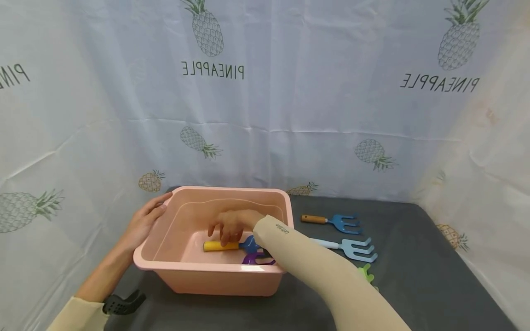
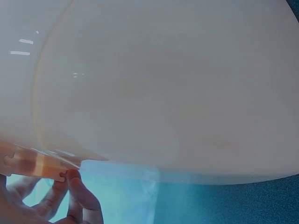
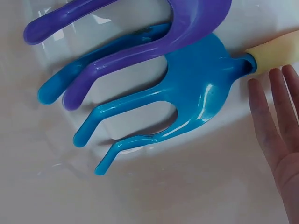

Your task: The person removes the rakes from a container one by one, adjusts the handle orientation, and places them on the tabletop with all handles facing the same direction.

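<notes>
Inside a pink plastic basin lies a small garden hand rake with blue tines and a yellow handle. A purple hand rake overlaps its blue head. My right hand reaches down into the basin over the yellow handle. In the right wrist view its fingers are straight and spread, with the tips right at the handle. My left hand rests against the outside of the basin's left rim, its fingers extended towards the back corner. Several of its fingertips touch the rim in the left wrist view.
Right of the basin, on the dark grey table, lie a blue rake with a wooden handle, a light blue rake and a green tool, partly hidden by my right sleeve. A pineapple-print curtain surrounds the table.
</notes>
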{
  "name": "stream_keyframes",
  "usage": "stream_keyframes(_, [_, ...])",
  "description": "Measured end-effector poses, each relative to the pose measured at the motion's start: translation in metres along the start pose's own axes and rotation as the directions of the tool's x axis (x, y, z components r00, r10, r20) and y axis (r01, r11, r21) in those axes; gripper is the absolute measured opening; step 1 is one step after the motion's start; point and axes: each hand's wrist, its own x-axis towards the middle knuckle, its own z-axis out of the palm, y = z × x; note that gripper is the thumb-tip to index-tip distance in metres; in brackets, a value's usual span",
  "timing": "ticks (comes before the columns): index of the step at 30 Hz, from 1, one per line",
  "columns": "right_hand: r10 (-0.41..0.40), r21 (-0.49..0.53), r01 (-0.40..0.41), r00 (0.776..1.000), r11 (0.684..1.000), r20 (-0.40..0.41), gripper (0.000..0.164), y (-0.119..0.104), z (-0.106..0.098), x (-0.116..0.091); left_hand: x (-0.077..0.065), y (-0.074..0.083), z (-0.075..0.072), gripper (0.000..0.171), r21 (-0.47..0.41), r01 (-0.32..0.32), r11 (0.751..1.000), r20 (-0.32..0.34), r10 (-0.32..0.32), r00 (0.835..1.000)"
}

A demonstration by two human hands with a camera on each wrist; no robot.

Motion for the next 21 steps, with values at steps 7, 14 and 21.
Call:
stream_keyframes(7, [0.016, -0.047, -0.015, 1.0, 0.999, 0.011, 0.053, 0.002, 0.003, 0.003, -0.001, 0.0, -0.001, 0.064, -0.015, 0.02, 1.0, 0.005, -0.02, 1.0])
stream_keyframes(14, [0.011, -0.097, -0.012, 1.0, 0.995, -0.017, 0.051, 0.003, 0.007, 0.004, -0.003, 0.002, 0.001, 0.065, -0.035, 0.019, 0.999, 0.018, -0.019, 1.0])
stream_keyframes(21, [0.033, -0.174, -0.046, 0.996, 0.984, -0.078, 0.052, 0.003, 0.014, 0.007, -0.004, 0.002, 0.001, 0.064, -0.055, 0.005, 0.998, 0.022, -0.004, 1.0])
